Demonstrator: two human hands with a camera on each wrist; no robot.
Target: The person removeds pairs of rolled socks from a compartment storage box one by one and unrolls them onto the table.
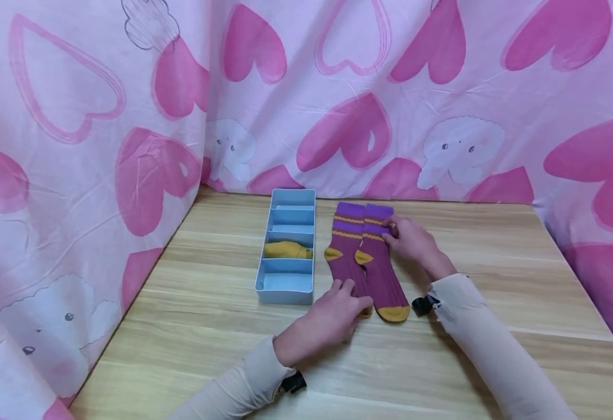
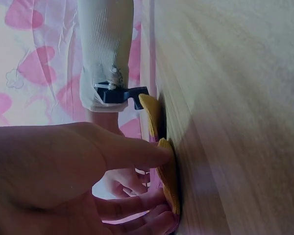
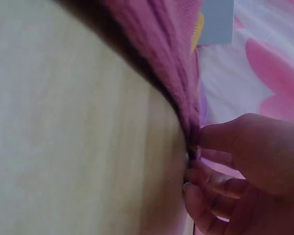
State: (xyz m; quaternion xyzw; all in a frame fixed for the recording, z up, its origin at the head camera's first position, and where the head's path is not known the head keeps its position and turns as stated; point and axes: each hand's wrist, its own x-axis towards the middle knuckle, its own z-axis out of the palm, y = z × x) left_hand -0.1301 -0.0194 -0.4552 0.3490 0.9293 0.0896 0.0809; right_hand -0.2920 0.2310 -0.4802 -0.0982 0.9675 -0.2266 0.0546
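Two maroon socks with purple striped cuffs lie side by side: a left sock [image 1: 344,259] and a right sock [image 1: 381,271]. My left hand [image 1: 329,312] is over the toe end of the left sock, its thumb and fingers gripping the yellow toe [image 2: 170,176] from either side. At the cuff of the right sock, my right hand [image 1: 413,240] pinches the outer edge between thumb and fingers; the right wrist view shows that maroon fabric [image 3: 171,73] drawn toward the fingertips. Part of the left sock's foot is hidden beneath my left hand.
Left of the socks stands a light blue divided box [image 1: 285,296]. A folded mustard-yellow item [image 1: 287,250] lies in its third compartment from the back. Pink heart-patterned cloth [image 1: 285,116] hangs behind and at both sides of the wooden table [image 1: 191,326].
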